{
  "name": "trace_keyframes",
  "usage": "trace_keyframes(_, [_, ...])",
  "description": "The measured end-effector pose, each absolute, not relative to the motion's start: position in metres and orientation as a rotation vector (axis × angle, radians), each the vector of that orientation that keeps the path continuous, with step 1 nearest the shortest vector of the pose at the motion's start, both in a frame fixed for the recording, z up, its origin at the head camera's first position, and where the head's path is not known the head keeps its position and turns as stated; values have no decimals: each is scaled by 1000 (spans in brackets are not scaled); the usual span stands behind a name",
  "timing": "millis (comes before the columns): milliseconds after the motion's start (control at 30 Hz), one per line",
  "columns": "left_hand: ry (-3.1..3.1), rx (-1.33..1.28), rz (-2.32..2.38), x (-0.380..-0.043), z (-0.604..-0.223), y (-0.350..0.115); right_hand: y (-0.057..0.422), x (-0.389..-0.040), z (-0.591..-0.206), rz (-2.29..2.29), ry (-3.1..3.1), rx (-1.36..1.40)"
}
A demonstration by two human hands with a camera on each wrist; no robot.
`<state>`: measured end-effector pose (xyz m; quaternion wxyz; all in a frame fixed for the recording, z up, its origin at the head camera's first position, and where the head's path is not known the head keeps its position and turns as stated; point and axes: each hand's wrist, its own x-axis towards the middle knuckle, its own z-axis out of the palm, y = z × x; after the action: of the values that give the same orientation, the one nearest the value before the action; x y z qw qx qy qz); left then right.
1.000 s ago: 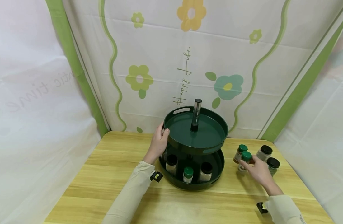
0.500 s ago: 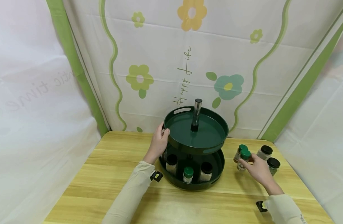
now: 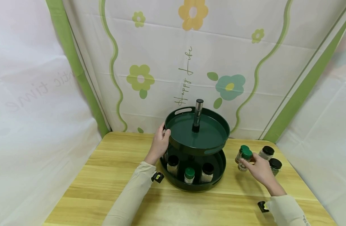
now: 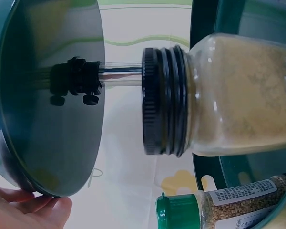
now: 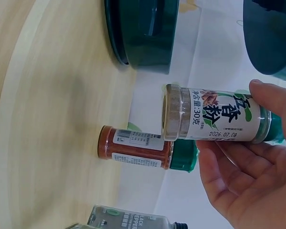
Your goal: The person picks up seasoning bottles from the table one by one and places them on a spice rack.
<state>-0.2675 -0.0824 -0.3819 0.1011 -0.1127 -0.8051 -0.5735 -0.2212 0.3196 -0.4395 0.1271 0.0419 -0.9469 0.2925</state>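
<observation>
My left hand (image 3: 158, 145) grips the left rim of the upper tray (image 3: 197, 139) of a dark green two-tier rotating rack. In the left wrist view, fingertips (image 4: 62, 207) lie along that tray's edge. My right hand (image 3: 261, 171) pinches a spice jar (image 5: 219, 114) with a green cap and a white label, its body full of brown powder. The right wrist view shows this jar raised off the table. Just behind it stands another green-capped jar (image 5: 138, 148) of reddish powder. On the lower tray (image 3: 190, 187) are several jars, including a black-capped one (image 4: 243, 95).
Two black-capped jars stand right of my right hand: one (image 3: 266, 153) farther back, one (image 3: 275, 165) partly hidden. A metal post (image 3: 197, 114) rises through the upper tray. Wooden tabletop (image 3: 110, 175) lies around the rack, with a printed curtain (image 3: 161, 47) behind.
My right hand has shifted slightly up and left with the green-capped jar, which now overlaps the jar behind it more. My left hand stays on the upper tray's rim.
</observation>
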Motion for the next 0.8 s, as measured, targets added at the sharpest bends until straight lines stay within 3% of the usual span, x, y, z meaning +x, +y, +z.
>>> trace_keyframes(800, [-2390,-329,-1688,-268,-380,-83,316,-219,-430,860,-2774,125])
